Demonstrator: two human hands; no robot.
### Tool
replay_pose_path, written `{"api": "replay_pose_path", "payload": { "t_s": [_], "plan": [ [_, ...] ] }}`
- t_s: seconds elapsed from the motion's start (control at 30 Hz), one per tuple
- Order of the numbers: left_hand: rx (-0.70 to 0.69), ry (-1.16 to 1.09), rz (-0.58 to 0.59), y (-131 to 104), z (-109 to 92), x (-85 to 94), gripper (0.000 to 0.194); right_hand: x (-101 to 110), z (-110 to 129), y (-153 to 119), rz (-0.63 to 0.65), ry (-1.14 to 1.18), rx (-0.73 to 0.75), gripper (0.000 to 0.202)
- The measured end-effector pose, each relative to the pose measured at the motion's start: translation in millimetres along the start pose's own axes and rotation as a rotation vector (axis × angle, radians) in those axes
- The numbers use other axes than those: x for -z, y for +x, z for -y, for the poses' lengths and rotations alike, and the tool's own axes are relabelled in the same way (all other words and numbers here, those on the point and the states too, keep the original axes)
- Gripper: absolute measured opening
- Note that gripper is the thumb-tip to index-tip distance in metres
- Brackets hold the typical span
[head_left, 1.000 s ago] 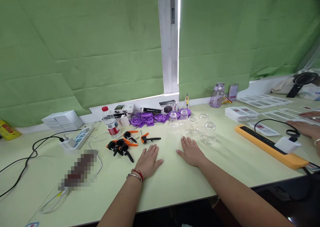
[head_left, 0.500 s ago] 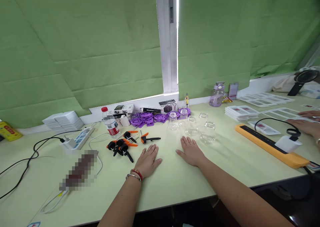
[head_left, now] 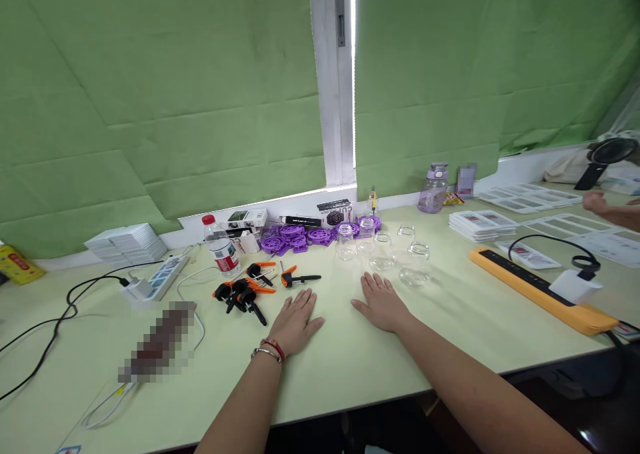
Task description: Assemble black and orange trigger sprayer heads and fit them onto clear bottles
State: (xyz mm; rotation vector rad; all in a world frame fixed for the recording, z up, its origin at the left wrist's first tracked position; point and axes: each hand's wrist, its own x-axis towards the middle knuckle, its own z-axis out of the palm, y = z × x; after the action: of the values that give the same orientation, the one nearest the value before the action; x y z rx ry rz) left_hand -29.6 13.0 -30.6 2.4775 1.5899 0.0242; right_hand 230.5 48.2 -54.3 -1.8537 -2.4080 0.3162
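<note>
Palm down on the pale green table, my left hand lies flat with its fingers stretched out and nothing in it. A pile of black and orange clamps is just beyond it to the left, and one more clamp lies right in front of its fingertips. My right hand also rests flat on the table, fingers extended, holding nothing. Several clear glass cups stand close past its fingertips. Behind the cups and clamps, purple plastic parts are heaped along the wall.
A red-capped bottle and small boxes stand behind the clamps. To the right are an orange power strip, stacked white trays and a lilac bottle. Another person's hand reaches in at the far right. Cables run across the left.
Both my hands stay in place. At the far right, the other person's hands have lifted from the white sheets; one hand now shows farther back.
</note>
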Motion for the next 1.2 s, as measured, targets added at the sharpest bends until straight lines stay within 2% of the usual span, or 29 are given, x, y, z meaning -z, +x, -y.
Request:
{"api": "replay_pose_path", "payload": {
  "t_s": [0.67, 1.2],
  "plan": [
    [0.008, 0.016, 0.008, -0.1, -1.5, 0.1, 0.073, -0.8, 0.2, 0.2, -0.005, 0.0, 0.006, 0.092],
    [-0.019, -0.033, -0.041, 0.1, 3.0, -4.2, 0.067, -1.4, 0.6, 0.1, -0.019, 0.011, 0.016, 0.089]
  ]
}}
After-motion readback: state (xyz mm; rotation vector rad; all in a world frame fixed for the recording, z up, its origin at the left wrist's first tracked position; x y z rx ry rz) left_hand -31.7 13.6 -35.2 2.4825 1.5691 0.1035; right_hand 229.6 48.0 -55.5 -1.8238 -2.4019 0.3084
